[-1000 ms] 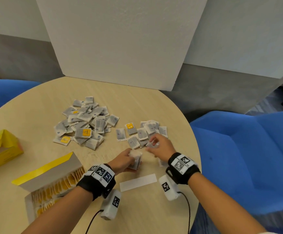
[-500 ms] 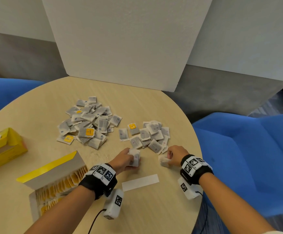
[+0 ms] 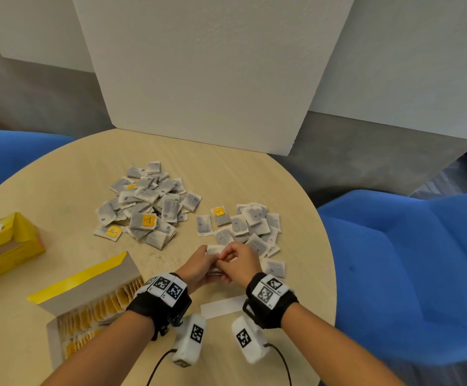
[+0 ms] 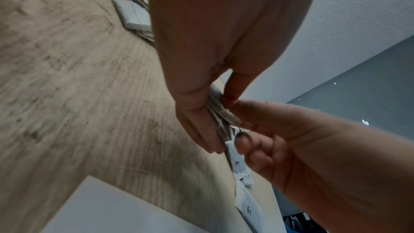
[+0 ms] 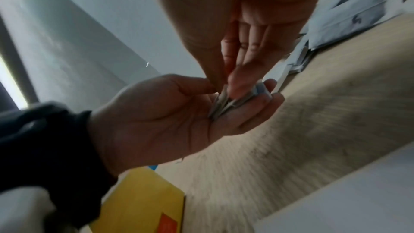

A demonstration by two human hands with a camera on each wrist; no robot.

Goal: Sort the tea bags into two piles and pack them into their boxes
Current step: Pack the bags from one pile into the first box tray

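Observation:
Both hands meet near the table's front, just below the right pile. My left hand (image 3: 199, 267) holds a small stack of tea bags (image 3: 215, 250) between thumb and fingers; the stack's edges (image 4: 220, 112) show in the left wrist view. My right hand (image 3: 236, 263) pinches a tea bag against that stack (image 5: 226, 103). A big mixed pile of tea bags (image 3: 149, 204) lies in the table's middle, a few with yellow tags. To its right lies a smaller pile (image 3: 247, 224) of grey-marked bags. An open box (image 3: 87, 299) with yellow-tagged bags stands at the front left.
A second yellow box (image 3: 4, 246) lies open at the far left. A white paper strip (image 3: 221, 306) lies between my wrists. One loose tea bag (image 3: 275, 268) lies right of my right hand. A white foam board (image 3: 213, 79) stands behind the round table (image 3: 60, 176). Blue chairs (image 3: 407, 260) flank it.
My right hand picked a tea bag from beside the right pile and moved left to the left hand's stack. The left hand stayed in place with its stack.

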